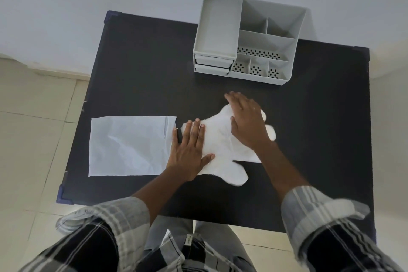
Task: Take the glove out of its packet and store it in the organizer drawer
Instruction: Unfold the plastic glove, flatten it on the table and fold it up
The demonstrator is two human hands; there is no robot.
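A white glove (pixel 220 139) lies flat on the black table (pixel 143 73), out of its packet, its thumb pointing toward me. My left hand (pixel 189 150) presses flat on the glove's cuff end, fingers spread. My right hand (pixel 247 119) lies flat on the glove's finger end, covering most of the fingers. The translucent white packet (pixel 128 146) lies flat just left of my left hand. The grey organizer (pixel 247 37) stands at the table's far side, with two shut drawers (pixel 213 65) stacked at its front left.
The organizer has an open tray on top left and several open compartments on the right, some with perforated floors. Beige floor tiles surround the table. My plaid sleeves and trousers fill the lower edge of view.
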